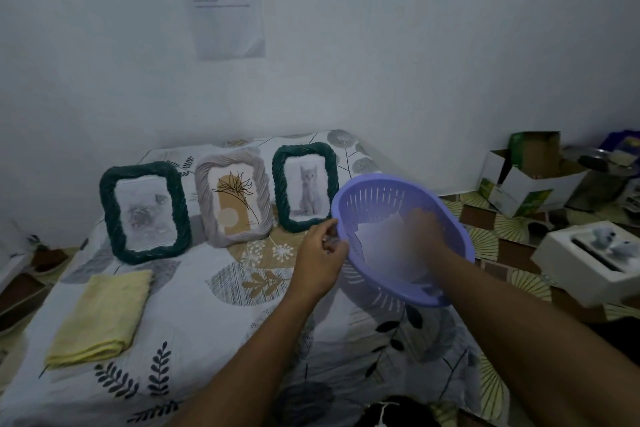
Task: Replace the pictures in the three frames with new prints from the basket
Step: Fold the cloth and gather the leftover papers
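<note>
Three frames stand in a row on the patterned bed: a dark green one (145,211) with a dog picture at the left, a pale lilac one (233,199) with a plant drawing in the middle, and a dark green one (304,185) with a grey kitten at the right. To their right a purple plastic basket (377,191) is tilted toward me. My left hand (320,260) grips its near-left rim. My right hand (424,229) is blurred inside the basket, on the white prints (384,246); whether it holds one I cannot tell.
A folded yellow cloth (100,315) lies on the bed at the front left. The bedsheet (207,329) covers the surface. Right of the bed, on the floor, stand open cardboard boxes (526,180) and a white box (595,256). A printed sheet (227,7) hangs on the wall.
</note>
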